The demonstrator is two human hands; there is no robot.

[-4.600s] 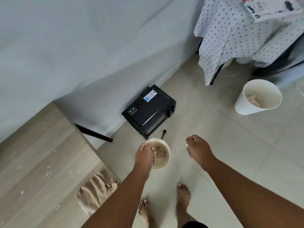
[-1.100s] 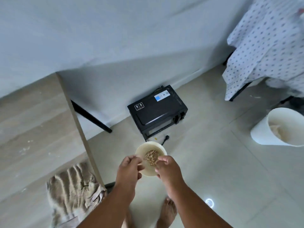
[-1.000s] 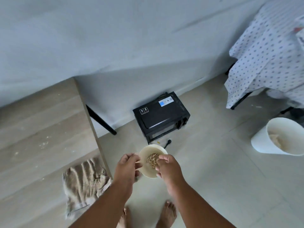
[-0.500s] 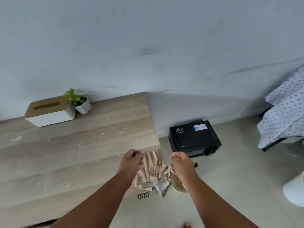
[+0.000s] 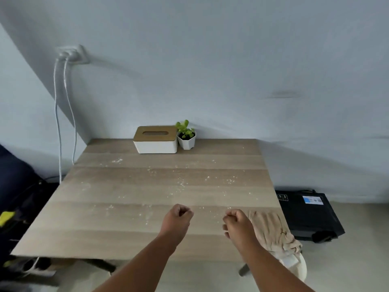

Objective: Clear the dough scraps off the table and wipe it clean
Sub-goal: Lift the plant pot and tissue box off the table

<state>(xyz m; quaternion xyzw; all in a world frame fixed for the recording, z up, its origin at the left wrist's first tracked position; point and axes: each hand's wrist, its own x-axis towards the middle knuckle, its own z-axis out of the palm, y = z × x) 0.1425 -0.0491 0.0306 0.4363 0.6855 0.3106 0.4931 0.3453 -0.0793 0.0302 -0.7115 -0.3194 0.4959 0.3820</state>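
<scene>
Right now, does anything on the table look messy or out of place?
Yes. Pale crumbs are scattered across the table, mostly its middle and far half. The cloth lies crumpled at the near right corner, partly hanging over the edge.

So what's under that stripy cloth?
The cloth lies on the table's near right corner and hangs over the edge. A pale rounded thing peeks out below; the rest is covered.

left hand [image 5: 177, 216] fisted, right hand [image 5: 236, 221] seemingly fisted
</scene>
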